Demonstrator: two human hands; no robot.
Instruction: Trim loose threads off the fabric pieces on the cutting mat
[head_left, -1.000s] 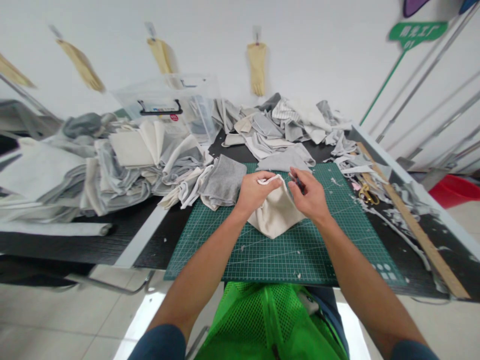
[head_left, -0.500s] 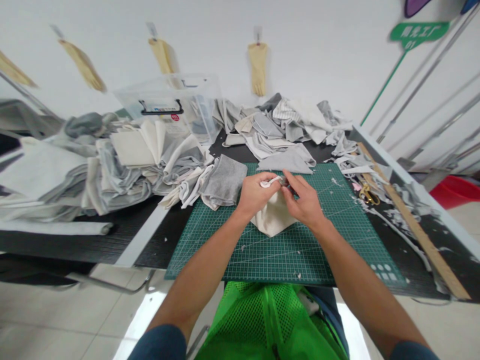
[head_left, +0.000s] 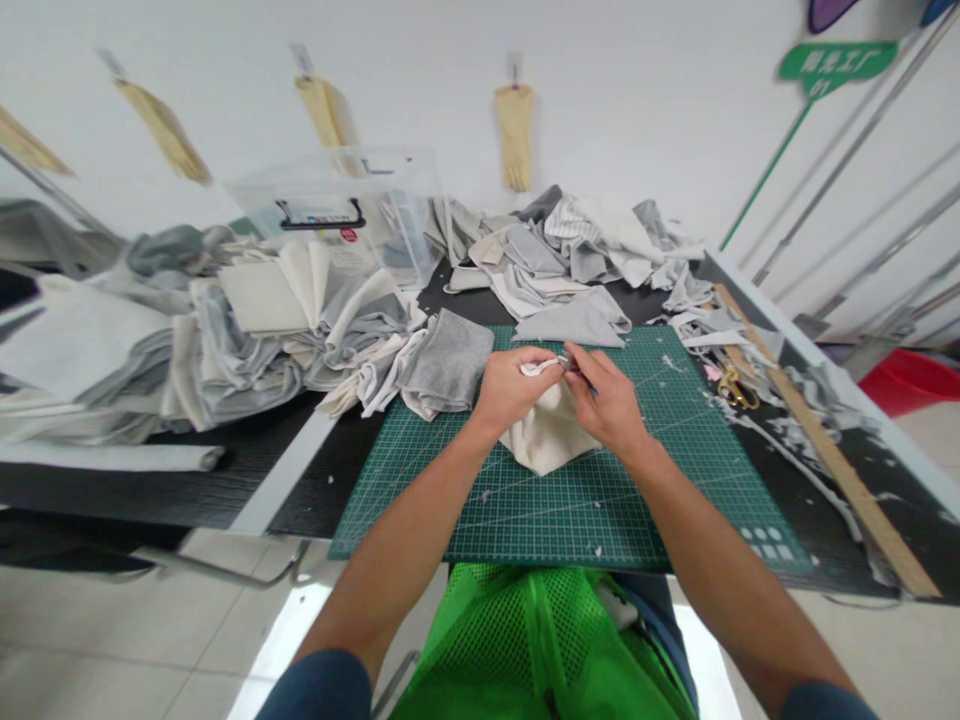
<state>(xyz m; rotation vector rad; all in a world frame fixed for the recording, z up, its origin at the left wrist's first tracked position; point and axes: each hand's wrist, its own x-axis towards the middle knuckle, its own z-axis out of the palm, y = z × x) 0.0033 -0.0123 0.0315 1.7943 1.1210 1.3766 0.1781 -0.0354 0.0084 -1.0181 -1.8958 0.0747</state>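
A piece of cream cloth [head_left: 551, 440] hangs from my hands, its lower corner down on the green cutting mat [head_left: 510, 520]. My left hand [head_left: 517, 385] is closed on the gathered upper edge, where a white fold shows between thumb and fingers. Close beside it, my right hand [head_left: 606, 392] is closed, fingertips pinching a small shiny metal thing [head_left: 564, 362] against the cloth edge. The fingers hide most of that metal thing, so its kind cannot be told. To the left, a folded grey cloth [head_left: 454, 355] overlaps the mat.
Cloth stacks [head_left: 247, 340] fill the left side near a clear plastic box [head_left: 337, 215]. A pile of scraps [head_left: 555, 245] lies behind the mat. Gold-handled scissors [head_left: 739, 390] and a long wooden strip [head_left: 832, 450] lie right, among shreds.
Both hands hold almost the same place. The right fingertips have shifted very slightly at the cloth edge, and the hanging cloth has moved a little.
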